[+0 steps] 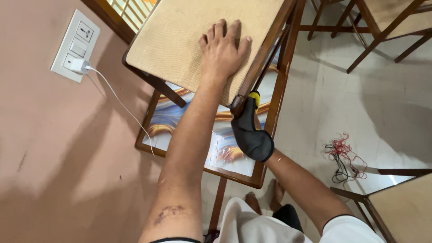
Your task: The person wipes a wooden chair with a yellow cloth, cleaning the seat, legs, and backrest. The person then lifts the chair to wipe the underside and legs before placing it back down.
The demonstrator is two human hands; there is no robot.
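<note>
Head view, looking down: your left hand is spread flat, palm down, on the tan seat pad of a wooden chair lying across a small worktop with a swirly blue-and-orange glass top, upper middle of the frame. Fingers are open, not closed on anything, just pressing on the pad.

Your right hand is in a dark glove, dead centre of the frame, and that grip is clamped around a yellow-handled tool. Only the yellow bit shows, so I can't tell what kind of tool it is. Its long axis runs up the frame from your fist toward the chair's dark frame rail, which sits just above and touching or nearly touching the tip. So the right hand is the nearer one to that rail, and the left is further up on the pad.

Lower right on the floor there's a tangle of red and black wires. Upper left, a charger in a wall socket.
</note>
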